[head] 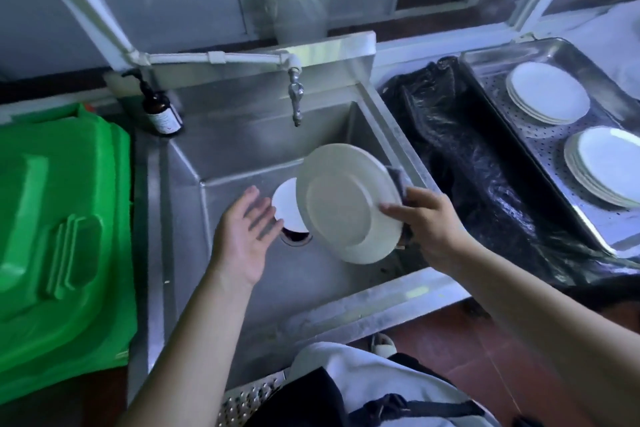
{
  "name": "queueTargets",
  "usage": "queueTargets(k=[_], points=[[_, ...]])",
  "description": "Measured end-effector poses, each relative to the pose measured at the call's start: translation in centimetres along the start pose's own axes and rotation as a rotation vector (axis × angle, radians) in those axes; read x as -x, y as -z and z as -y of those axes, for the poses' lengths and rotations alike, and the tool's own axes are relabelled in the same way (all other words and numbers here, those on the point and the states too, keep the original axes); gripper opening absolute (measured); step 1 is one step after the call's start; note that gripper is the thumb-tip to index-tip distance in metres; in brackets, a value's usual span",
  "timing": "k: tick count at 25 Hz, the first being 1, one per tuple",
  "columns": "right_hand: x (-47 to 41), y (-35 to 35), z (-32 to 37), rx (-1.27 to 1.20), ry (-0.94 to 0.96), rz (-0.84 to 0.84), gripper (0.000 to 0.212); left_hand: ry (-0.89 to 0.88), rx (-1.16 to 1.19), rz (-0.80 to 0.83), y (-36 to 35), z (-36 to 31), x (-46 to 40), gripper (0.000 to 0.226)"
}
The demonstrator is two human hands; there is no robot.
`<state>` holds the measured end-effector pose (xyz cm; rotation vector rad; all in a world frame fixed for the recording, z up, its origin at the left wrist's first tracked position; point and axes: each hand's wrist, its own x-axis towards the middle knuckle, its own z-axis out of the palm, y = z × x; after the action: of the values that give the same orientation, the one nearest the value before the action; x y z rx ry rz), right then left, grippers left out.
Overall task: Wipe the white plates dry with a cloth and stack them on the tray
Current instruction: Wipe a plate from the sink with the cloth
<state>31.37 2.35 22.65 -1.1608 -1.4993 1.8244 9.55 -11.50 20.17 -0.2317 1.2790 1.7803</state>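
Note:
My right hand (426, 222) grips a white plate (346, 204) by its right rim, tilted on edge over the steel sink (242, 149). A dark cloth (398, 180) is bunched between that hand and the plate's back. My left hand (247, 232) hovers open, palm up, just left of the plate and apart from it. Another white plate (284, 201) lies on the sink floor, partly hidden behind the held one. On the perforated steel tray (519, 83) at the right stand two stacks of white plates, one far (547, 94) and one near (606, 166).
A tap (296, 97) hangs over the sink's back. A brown pump bottle (161, 111) stands at its back left corner. A green plastic lid (59, 218) fills the left side. A bin lined with a black bag (467, 166) sits between sink and tray.

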Motion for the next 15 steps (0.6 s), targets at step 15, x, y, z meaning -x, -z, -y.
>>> queueTargets(k=[15], points=[[-5.0,8.6,-1.8,-0.370,-0.415,0.544,0.031,0.027,-0.268,0.618,-3.7,0.9,6.2,0.077]])
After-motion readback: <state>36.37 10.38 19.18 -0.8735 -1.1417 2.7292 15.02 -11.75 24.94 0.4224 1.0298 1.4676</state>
